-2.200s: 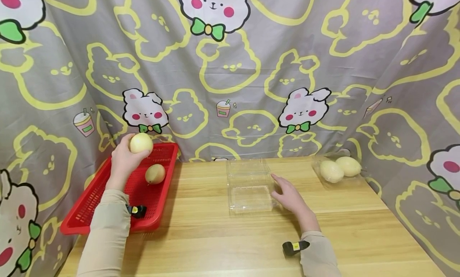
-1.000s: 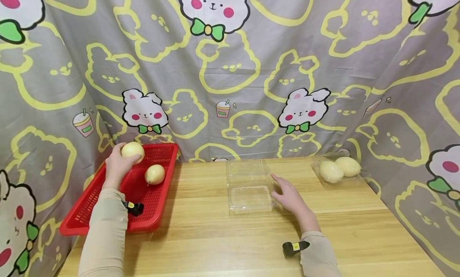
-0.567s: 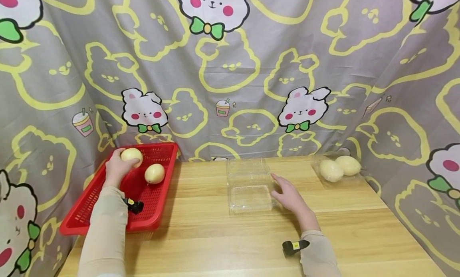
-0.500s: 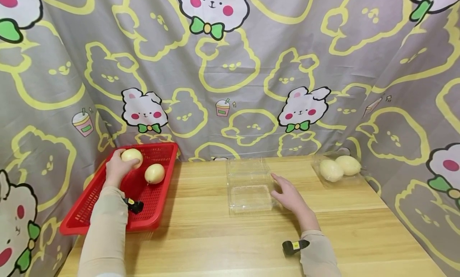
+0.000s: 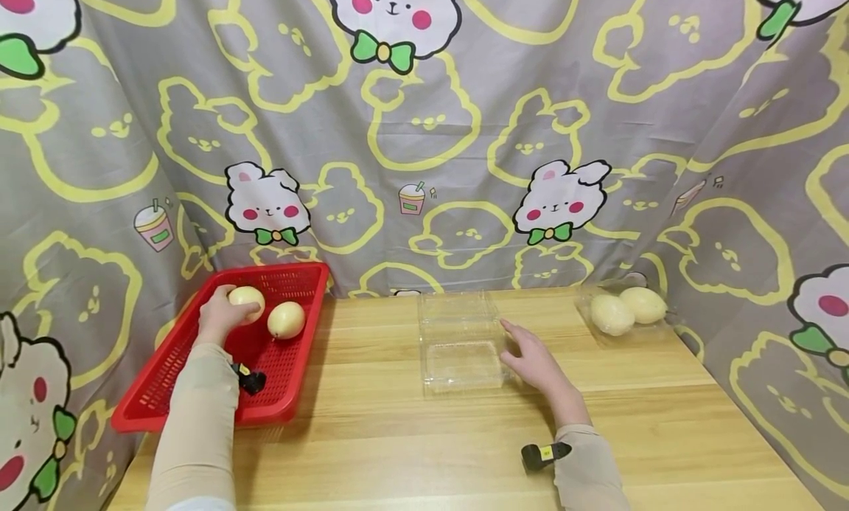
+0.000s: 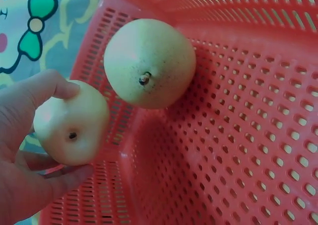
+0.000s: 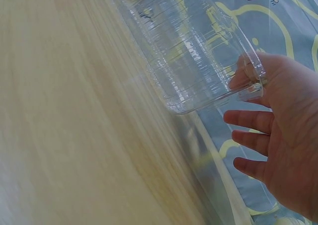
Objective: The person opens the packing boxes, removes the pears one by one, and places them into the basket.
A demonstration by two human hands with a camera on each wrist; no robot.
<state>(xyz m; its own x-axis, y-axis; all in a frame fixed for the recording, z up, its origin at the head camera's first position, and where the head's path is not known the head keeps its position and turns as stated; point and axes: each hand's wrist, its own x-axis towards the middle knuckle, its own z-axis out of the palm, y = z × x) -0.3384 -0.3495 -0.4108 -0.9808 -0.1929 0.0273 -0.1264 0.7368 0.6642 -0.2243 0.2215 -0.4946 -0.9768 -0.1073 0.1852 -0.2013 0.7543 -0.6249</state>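
Note:
My left hand [image 5: 222, 315] grips a pale yellow pear [image 5: 246, 305] inside the red plastic basket [image 5: 281, 404], thumb on one side and fingers on the other. A second pear [image 6: 149, 63] lies in the basket beside it, its stem showing in the left wrist view. On the table's middle stands a clear plastic box [image 5: 464, 363] with its lid folded back. My right hand [image 5: 539, 360] is at the box's right side, fingers loosely extended; in the right wrist view a fingertip [image 7: 241, 78] shows through the clear plastic at the rim.
At the back right, two more pears [image 5: 612, 315] sit in another clear plastic box [image 5: 657, 334]. A patterned grey curtain [image 5: 464, 127] hangs behind and on both sides of the wooden table [image 5: 411, 445].
My left hand has lowered the pear from above the basket's back rim down into the basket, first leftward, then slightly right. My right hand and the clear box have stayed in place.

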